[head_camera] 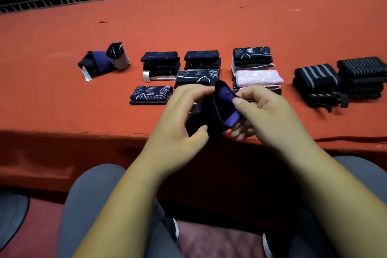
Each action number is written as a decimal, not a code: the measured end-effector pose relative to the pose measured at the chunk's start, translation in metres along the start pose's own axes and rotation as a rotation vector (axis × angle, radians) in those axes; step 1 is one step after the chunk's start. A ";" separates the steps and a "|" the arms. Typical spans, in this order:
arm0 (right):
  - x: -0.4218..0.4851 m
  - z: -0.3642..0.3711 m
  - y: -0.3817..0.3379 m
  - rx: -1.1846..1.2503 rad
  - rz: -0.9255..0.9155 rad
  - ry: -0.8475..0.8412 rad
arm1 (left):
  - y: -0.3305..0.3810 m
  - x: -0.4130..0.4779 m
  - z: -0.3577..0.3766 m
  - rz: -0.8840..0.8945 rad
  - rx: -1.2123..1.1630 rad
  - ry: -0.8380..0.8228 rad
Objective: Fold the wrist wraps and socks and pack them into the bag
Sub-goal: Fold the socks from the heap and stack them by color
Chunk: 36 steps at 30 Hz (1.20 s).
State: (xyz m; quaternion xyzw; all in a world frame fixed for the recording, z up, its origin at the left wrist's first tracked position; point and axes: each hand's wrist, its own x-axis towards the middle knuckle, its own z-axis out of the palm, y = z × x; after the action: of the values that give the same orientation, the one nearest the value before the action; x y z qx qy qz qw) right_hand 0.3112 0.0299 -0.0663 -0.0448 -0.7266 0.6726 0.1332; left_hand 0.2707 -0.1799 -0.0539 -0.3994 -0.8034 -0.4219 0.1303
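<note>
The red cloth-covered table [209,27] stretches ahead of both hands and drops over its near edge just below them. Under the forearms are the person's legs in grey trousers [90,195].

The left hand [178,117] and right hand [270,117] are raised close together over the table's near edge. Each has curled fingers and a thumb pinching one dark navy sock with a purple inside [225,100], which hangs bunched between them.

Well to the right of the right hand sit two stacks of black wrist wraps with grey stripes [316,78], touching side by side. Beyond the hands stand piles of folded dark patterned socks [160,63]. A pink sock [258,77] tops the pile just past the right hand's fingers. A single folded dark sock with pale lines [150,94] lies just left of the left hand.

Farther left of the left hand lie two loosely rolled sock bundles [96,63], touching each other, one navy and purple, the other black and grey. A small white label [87,73] sticks out of the navy one.
</note>
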 end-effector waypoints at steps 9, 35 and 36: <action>0.000 -0.010 -0.009 0.393 0.113 -0.152 | -0.010 0.025 -0.008 -0.239 -0.262 -0.083; 0.011 -0.018 0.007 -0.036 0.070 -0.035 | -0.024 0.029 0.023 -0.640 -0.863 0.128; 0.012 -0.019 0.011 -0.037 0.094 -0.076 | -0.026 0.030 0.026 -0.662 -0.906 0.149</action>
State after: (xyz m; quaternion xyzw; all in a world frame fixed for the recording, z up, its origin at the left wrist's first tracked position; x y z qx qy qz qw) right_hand 0.3037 0.0518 -0.0741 -0.0558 -0.7406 0.6657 0.0729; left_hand 0.2351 -0.1526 -0.0682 -0.1111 -0.6130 -0.7701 -0.1371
